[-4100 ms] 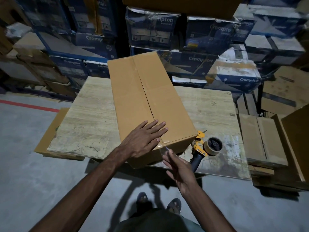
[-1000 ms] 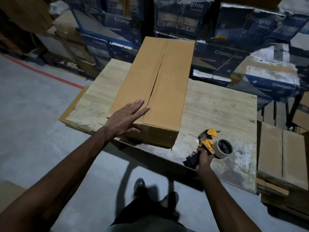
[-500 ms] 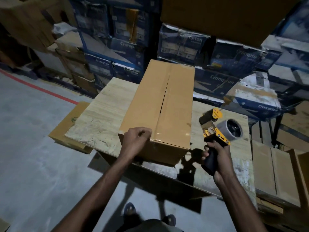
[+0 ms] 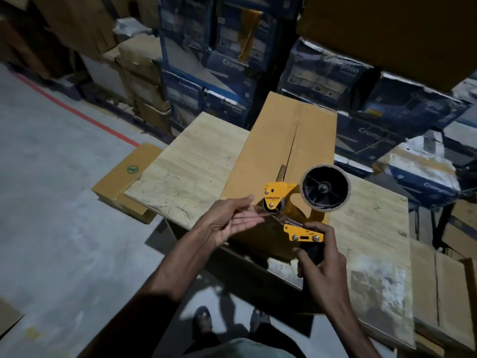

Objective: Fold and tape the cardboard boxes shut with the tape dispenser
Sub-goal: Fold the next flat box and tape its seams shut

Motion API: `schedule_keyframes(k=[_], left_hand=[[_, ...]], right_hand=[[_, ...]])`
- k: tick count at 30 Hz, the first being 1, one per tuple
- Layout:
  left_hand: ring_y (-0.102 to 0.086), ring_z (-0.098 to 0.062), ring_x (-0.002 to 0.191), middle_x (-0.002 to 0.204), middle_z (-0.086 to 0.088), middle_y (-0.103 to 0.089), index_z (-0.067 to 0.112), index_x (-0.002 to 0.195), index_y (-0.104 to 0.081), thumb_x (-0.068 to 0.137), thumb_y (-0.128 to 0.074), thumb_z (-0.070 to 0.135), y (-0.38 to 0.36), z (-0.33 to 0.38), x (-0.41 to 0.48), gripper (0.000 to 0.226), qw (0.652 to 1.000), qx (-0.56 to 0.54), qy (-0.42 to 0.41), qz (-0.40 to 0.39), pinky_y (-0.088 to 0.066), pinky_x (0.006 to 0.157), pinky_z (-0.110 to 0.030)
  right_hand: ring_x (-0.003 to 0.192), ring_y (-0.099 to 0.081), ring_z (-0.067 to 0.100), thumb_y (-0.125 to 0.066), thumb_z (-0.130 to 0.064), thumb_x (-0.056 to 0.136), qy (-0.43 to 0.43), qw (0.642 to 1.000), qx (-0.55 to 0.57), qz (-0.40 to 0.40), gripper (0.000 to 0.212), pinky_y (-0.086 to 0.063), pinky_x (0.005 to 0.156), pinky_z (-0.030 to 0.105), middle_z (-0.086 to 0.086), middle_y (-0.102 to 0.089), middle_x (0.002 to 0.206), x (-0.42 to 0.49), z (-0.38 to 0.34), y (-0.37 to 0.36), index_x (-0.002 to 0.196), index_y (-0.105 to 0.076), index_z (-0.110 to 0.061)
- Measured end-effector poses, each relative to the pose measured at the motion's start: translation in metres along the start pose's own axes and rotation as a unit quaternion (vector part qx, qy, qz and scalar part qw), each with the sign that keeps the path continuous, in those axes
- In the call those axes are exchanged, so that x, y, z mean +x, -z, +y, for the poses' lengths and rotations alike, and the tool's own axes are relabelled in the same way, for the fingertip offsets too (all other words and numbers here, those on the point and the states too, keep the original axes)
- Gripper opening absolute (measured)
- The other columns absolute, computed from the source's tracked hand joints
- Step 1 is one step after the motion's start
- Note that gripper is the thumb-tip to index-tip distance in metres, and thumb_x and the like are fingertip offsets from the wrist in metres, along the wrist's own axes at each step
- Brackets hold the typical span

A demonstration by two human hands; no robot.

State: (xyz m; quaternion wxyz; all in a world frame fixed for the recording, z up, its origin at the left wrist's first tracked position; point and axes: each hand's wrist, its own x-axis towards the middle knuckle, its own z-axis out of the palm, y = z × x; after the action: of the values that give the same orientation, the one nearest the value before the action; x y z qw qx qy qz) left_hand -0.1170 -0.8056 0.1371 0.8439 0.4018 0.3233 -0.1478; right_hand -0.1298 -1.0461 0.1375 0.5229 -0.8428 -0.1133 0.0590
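Observation:
A long brown cardboard box (image 4: 273, 151) lies on a pale wooden board table (image 4: 196, 164), its top flaps closed with the centre seam partly gaping. I hold a yellow tape dispenser (image 4: 281, 195) in the air over the box's near end, its nearly spent tape roll (image 4: 325, 188) on the right. My right hand (image 4: 320, 262) grips the dispenser's black handle from below. My left hand (image 4: 229, 223) is palm up at the roller, thumb and fingers pinching the clear tape end that runs out from it.
Flattened brown cartons (image 4: 438, 280) are stacked at the table's right. Another flat carton (image 4: 118, 182) sticks out under the table's left edge. Stacked blue printed boxes (image 4: 232, 73) form a wall behind. Grey concrete floor with a red line lies to the left.
My right hand has raised the dispenser and brought it left over the box's near end. My left hand has left the box corner and now pinches the tape end at the roller.

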Motion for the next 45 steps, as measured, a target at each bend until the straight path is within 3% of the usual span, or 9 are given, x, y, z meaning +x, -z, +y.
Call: schedule_keyframes(k=[5,11,21,27,30,33,35,39,45], left_hand=[[-0.079,-0.026,0.080,0.102,-0.029,-0.075,-0.014,0.118,-0.066,0.100,-0.058,-0.003,0.023,-0.007,-0.004,0.023,0.997,-0.078,0.001,0.002,-0.062,0.060,-0.023],[-0.079,-0.024,0.073,0.099,-0.028,-0.076,-0.009,0.110,-0.073,0.081,-0.077,0.003,0.013,-0.012,0.000,0.032,0.996,-0.078,-0.019,0.037,-0.062,0.055,-0.024],[-0.075,-0.018,0.061,0.081,-0.023,-0.076,-0.005,0.097,-0.073,0.092,-0.070,-0.004,0.012,-0.024,0.019,0.005,0.982,0.059,-0.079,0.163,-0.059,0.052,-0.019],[-0.072,-0.015,0.053,0.064,-0.012,-0.074,-0.001,0.087,-0.071,0.092,-0.069,-0.007,0.021,-0.016,0.025,0.008,0.962,0.101,-0.109,0.228,-0.058,0.049,-0.020],[-0.067,-0.011,0.046,0.055,-0.007,-0.070,0.002,0.076,-0.070,0.091,-0.062,-0.014,0.024,-0.010,0.031,0.023,0.950,0.122,-0.135,0.255,-0.057,0.047,-0.019],[-0.068,-0.011,0.047,0.057,-0.008,-0.070,0.002,0.077,-0.071,0.089,-0.066,-0.013,0.028,-0.008,0.031,0.020,0.951,0.111,-0.147,0.249,-0.058,0.048,-0.020],[-0.070,-0.013,0.051,0.065,-0.013,-0.074,0.000,0.082,-0.074,0.085,-0.079,-0.003,0.040,-0.007,0.029,0.007,0.952,0.091,-0.165,0.242,-0.061,0.055,-0.021],[-0.071,-0.015,0.058,0.079,-0.023,-0.076,-0.004,0.089,-0.076,0.074,-0.089,0.012,0.078,0.003,0.025,0.025,0.946,0.073,-0.194,0.248,-0.059,0.055,-0.017],[-0.071,-0.014,0.060,0.081,-0.022,-0.077,-0.003,0.095,-0.077,0.077,-0.089,0.013,0.085,0.013,0.033,0.027,0.943,0.101,-0.207,0.238,-0.060,0.062,-0.019]], right_hand=[[0.055,-0.064,0.018,-0.068,0.003,0.092,0.018,0.999,-0.002,-0.039,0.055,-0.051,0.051,0.025,-0.003,-0.073,0.077,0.016,0.005,0.006,0.128,-0.051,-0.034],[0.047,-0.050,0.031,-0.066,-0.001,0.092,0.077,0.992,-0.045,-0.091,0.060,-0.045,0.044,0.051,0.005,-0.059,0.059,0.031,0.025,0.023,0.125,-0.049,-0.048],[0.051,-0.045,0.014,-0.071,-0.004,0.092,0.181,0.966,-0.107,-0.149,0.047,-0.037,0.052,0.034,-0.013,-0.054,0.065,0.057,0.048,0.038,0.122,-0.058,-0.037],[0.062,-0.050,0.000,-0.068,-0.017,0.096,0.248,0.937,-0.179,-0.166,0.037,-0.034,0.056,0.016,-0.029,-0.059,0.081,0.078,0.032,0.031,0.127,-0.060,-0.034],[0.072,-0.056,-0.001,-0.069,-0.019,0.096,0.265,0.927,-0.199,-0.177,0.037,-0.044,0.062,0.023,-0.019,-0.069,0.100,0.089,0.030,0.026,0.128,-0.058,-0.034],[0.081,-0.066,0.009,-0.063,-0.027,0.096,0.280,0.920,-0.204,-0.184,0.034,-0.051,0.064,0.031,-0.013,-0.073,0.108,0.098,0.029,0.025,0.129,-0.058,-0.033],[0.082,-0.064,-0.001,-0.066,-0.025,0.096,0.277,0.919,-0.216,-0.182,0.034,-0.050,0.066,0.023,-0.019,-0.072,0.107,0.103,0.030,0.035,0.128,-0.059,-0.033],[0.076,-0.056,-0.017,-0.067,-0.025,0.093,0.266,0.918,-0.237,-0.173,0.037,-0.038,0.063,0.006,-0.039,-0.058,0.094,0.105,0.042,0.063,0.129,-0.061,-0.033],[0.091,-0.070,0.007,-0.068,-0.029,0.090,0.289,0.909,-0.251,-0.167,0.042,-0.044,0.073,0.011,-0.020,-0.070,0.114,0.106,0.049,0.062,0.130,-0.059,-0.036]])
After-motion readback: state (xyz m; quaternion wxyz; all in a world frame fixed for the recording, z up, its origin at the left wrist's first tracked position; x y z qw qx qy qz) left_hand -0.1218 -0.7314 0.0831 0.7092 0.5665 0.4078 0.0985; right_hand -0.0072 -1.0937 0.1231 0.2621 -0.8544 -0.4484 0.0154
